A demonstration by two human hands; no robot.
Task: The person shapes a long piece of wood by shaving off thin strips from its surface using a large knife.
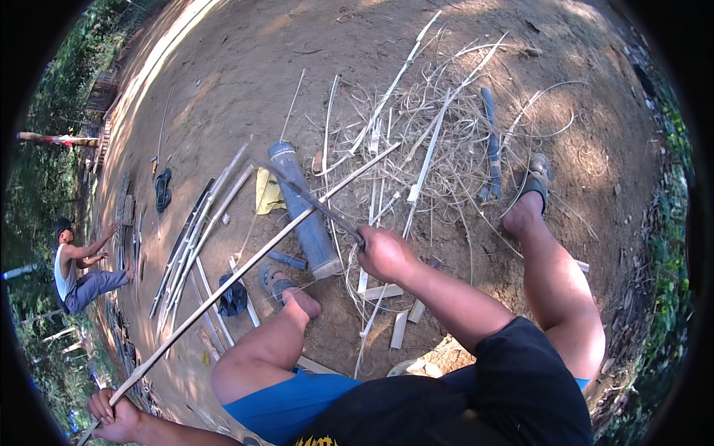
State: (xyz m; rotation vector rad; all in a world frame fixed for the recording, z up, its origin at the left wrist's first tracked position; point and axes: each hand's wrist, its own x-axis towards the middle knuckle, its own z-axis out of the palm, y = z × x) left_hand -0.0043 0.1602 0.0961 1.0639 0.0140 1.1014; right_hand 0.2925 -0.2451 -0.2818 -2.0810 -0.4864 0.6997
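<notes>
My left hand [113, 416], at the lower left, is closed round the near end of a long, pale bamboo strip [223, 293]. The strip slants up to the right across the middle of the view. My right hand [388, 254] grips a long-bladed knife [338, 221], its handle mostly hidden in the fist. Its dark blade points up and left and crosses the strip; whether they touch I cannot tell. Beneath the crossing lies a thick grey bamboo tube [316, 241] on the ground between my feet. A yellow piece of material [268, 192] lies beside the tube.
A tangle of thin shavings [461, 156] and split strips covers the ground ahead right. Several long poles [197, 241] lie to the left, near a dark bag [232, 296]. A dark tube [491, 145] rests by my right foot. Another person [78, 267] sits far left.
</notes>
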